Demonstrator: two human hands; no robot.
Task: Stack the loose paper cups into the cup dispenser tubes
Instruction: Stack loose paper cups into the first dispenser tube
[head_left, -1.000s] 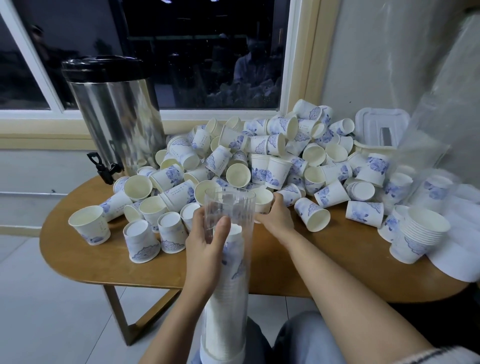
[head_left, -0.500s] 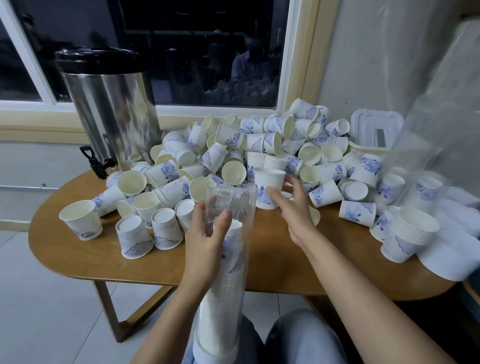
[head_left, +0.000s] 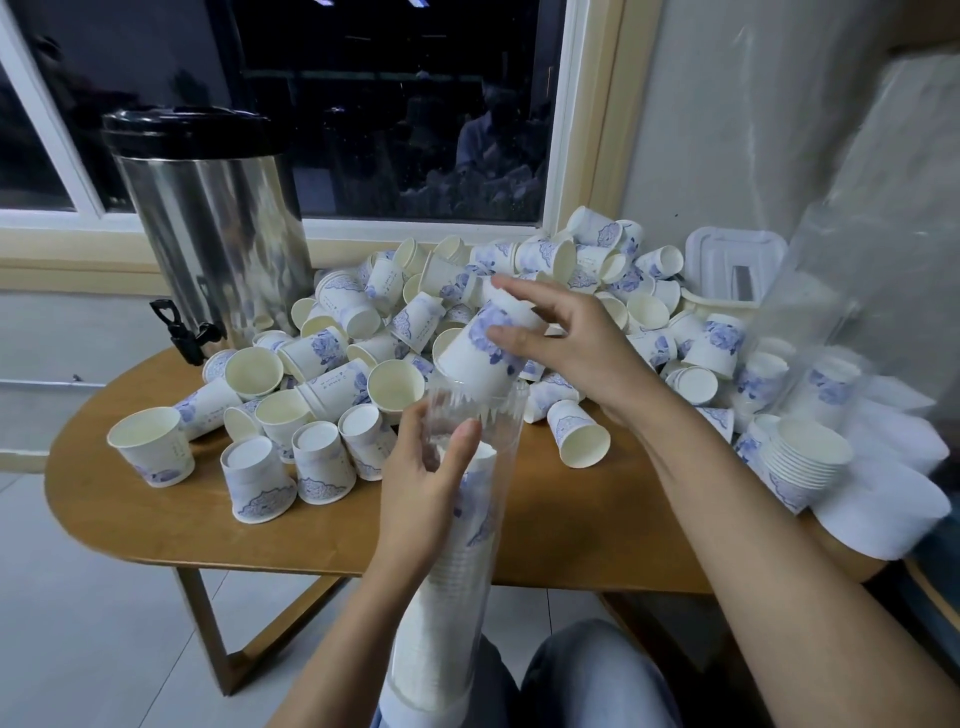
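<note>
The left hand (head_left: 434, 483) curls fingers and thumb round one clear plastic dispenser tube (head_left: 452, 597) just below its open rim. It holds the tube off the near edge of the oval wooden worktop (head_left: 156, 525), lower end by the person's lap, so the mouth faces up, steady for loading. The right hand (head_left: 571, 343) pinches one white paper cup with a blue flower print (head_left: 480, 358) near its base, thumb against fingers. The cup is mouth down and tilted, its rim right at the tube's mouth, so it should nest over the column of cups already inside. Loose cups (head_left: 363, 338) of the same kind heap from the middle to the far right corner of the worktop, probably several dozen, too tangled to count exactly. One nested stack of cups (head_left: 800, 462) sits at the right edge, and one steel urn with a black lid (head_left: 208, 208) at the far left corner.
</note>
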